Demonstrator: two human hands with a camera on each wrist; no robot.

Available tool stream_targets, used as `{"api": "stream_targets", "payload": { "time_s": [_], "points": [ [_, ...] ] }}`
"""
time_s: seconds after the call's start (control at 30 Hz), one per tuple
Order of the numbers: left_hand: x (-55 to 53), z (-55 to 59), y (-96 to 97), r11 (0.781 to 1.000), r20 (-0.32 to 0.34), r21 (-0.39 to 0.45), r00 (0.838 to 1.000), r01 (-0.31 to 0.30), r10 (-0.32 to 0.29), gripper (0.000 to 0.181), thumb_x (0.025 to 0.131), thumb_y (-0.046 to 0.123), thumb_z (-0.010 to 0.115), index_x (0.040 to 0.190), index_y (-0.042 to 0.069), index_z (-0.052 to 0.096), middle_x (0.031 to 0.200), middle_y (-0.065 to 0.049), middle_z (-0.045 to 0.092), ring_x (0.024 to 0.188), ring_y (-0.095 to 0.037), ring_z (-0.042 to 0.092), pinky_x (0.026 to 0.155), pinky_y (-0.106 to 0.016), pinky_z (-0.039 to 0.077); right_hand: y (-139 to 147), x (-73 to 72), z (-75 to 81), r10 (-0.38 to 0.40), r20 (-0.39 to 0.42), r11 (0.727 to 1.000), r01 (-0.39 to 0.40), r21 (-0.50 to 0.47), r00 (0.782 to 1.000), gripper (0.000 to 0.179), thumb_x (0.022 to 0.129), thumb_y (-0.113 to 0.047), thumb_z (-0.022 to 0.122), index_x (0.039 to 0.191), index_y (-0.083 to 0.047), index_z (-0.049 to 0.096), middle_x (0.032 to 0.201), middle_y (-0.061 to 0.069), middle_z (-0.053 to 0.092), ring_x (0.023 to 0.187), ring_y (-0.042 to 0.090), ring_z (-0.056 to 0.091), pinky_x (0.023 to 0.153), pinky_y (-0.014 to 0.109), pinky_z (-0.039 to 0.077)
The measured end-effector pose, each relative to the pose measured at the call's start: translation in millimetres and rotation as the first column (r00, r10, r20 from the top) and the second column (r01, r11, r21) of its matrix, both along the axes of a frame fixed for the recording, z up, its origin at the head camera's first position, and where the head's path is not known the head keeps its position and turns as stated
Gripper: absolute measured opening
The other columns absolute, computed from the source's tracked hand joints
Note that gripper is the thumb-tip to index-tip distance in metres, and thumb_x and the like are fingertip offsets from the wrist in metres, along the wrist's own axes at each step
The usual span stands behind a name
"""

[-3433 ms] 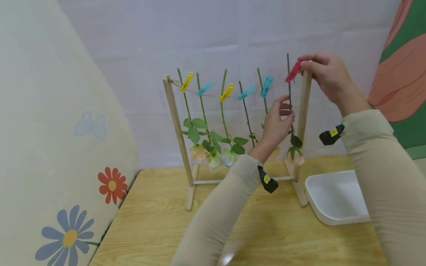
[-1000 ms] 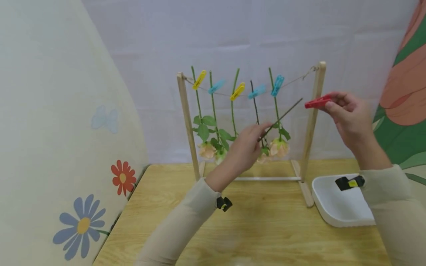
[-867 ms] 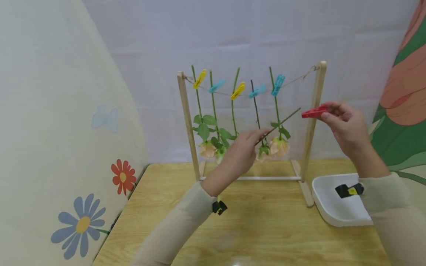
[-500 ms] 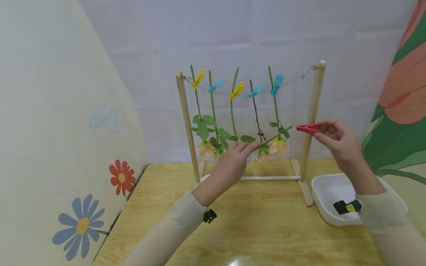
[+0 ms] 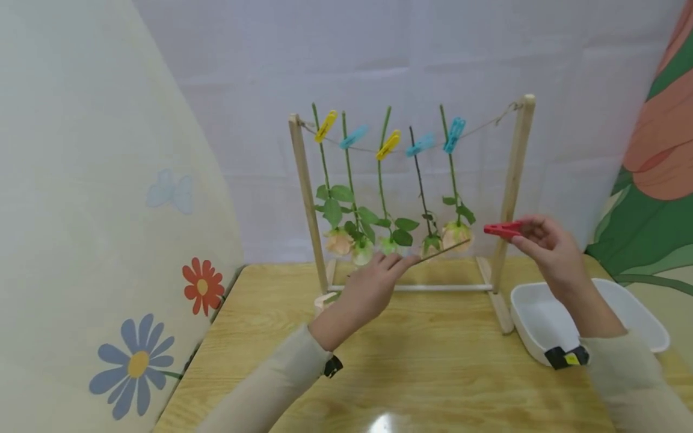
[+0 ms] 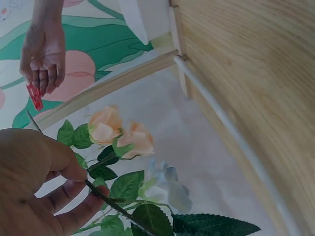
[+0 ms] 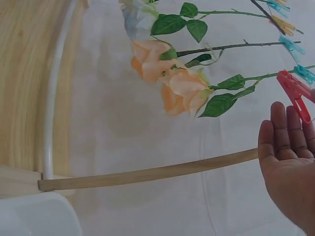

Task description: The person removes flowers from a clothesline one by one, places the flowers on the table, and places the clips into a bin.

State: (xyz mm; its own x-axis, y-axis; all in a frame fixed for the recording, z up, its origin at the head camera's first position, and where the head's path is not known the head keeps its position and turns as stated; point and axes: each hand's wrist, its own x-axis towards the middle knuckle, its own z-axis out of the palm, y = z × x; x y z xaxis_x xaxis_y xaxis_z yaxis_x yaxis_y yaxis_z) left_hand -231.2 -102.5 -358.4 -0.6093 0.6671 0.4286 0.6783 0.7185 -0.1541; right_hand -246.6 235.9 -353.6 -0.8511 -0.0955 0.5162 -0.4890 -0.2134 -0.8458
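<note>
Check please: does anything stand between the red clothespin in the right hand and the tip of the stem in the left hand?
Nothing visible stands between the red clothespin and the held stem; the head view shows a gap. The wooden post is behind the clothespin, not in this gap.

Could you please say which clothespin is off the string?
The red clothespin, in the right hand; the yellow clothespins and blue clothespins grip the string.

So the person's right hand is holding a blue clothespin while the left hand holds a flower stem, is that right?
Not quite: the clothespin in the right hand is red, as the head view shows. The left hand does hold a flower stem.
</note>
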Motion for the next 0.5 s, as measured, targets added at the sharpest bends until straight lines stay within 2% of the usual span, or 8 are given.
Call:
{"api": "stream_targets", "payload": {
  "time_s": [0.17,0.33,0.5],
  "points": [
    [0.6,-10.2,-3.6,0.999,-0.009,-0.043,1.000,0.008,-0.009,0.066,0.091,-0.011,0.062,0.148,0.019,0.047,0.119,-0.001,0.063,0.098,-0.020,0.062,0.049,-0.016,0.040,4.1,3.8,-8.3,-0.016,0.008,1.000,0.015,0.022,1.000,0.024,0.097,0.010,0.057,0.118,-0.004,0.060,0.104,0.000,0.069,0.094,0.009,0.064,0.081,0.015,0.054],
    [1.6,-20.1,-4.0,0.997,0.027,-0.069,0.999,0.028,-0.026,0.063,0.092,-0.010,0.062,0.147,0.018,0.048,0.120,0.000,0.063,0.104,-0.019,0.062,0.055,-0.016,0.046,9.4,7.1,-17.3,-0.009,0.017,1.000,0.009,0.008,1.000,0.025,0.098,0.010,0.056,0.119,-0.003,0.060,0.105,0.000,0.069,0.095,0.009,0.065,0.083,0.015,0.054],
    [2.9,-28.8,-3.2,0.995,0.059,-0.084,0.997,0.058,-0.053,0.065,0.092,-0.013,0.060,0.148,0.018,0.047,0.119,0.000,0.062,0.108,-0.018,0.060,0.055,-0.015,0.043,15.2,10.6,-26.6,-0.002,0.022,1.000,0.002,-0.012,1.000,0.025,0.098,0.011,0.054,0.119,-0.001,0.061,0.105,0.001,0.069,0.095,0.009,0.066,0.084,0.016,0.055]
  ]
}}
